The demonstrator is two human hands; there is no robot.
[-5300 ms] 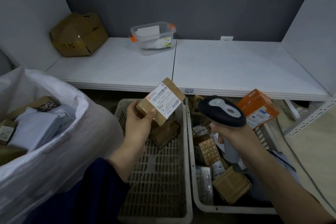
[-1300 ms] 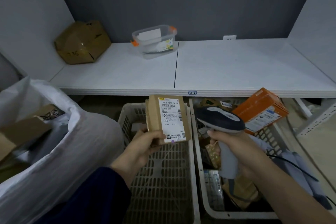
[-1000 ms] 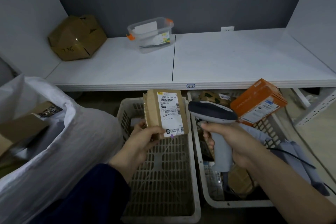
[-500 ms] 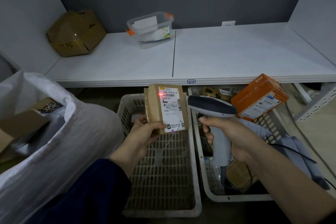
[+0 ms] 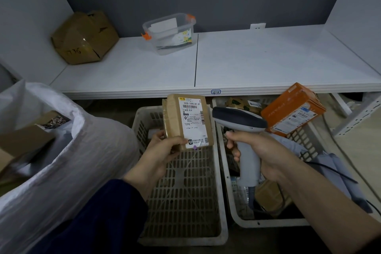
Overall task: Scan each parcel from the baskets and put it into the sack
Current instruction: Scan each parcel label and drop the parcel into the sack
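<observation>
1. The left hand (image 5: 162,156) grasps the parcel (image 5: 185,121) by its lower end, thumb on the front and fingers (image 5: 158,135) curled behind it. The parcel stands upright above them, long axis vertical, label toward the person
2. The right hand (image 5: 263,154) is clenched round the pale handle of the scanner (image 5: 239,121). Its dark head sits just right of the parcel, level with the label
3. The sack (image 5: 92,161) opens to the left of the left fingers, so that hand is nearer. The drop probably calls for a leftward swing
4. The parcel is a stiff, flat brown carton with taped edges and a smooth white label. The sack is soft woven white plastic with a slumped rim
5. Below the fingers sit two rigid slotted baskets, the left basket (image 5: 181,241) and the right basket (image 5: 268,222), the latter holding more parcels
6. Beyond the right fingers leans an orange box (image 5: 292,109). Farther off, the white worktop (image 5: 268,60) carries a clear tub (image 5: 169,33) and a dented carton (image 5: 84,37)
</observation>
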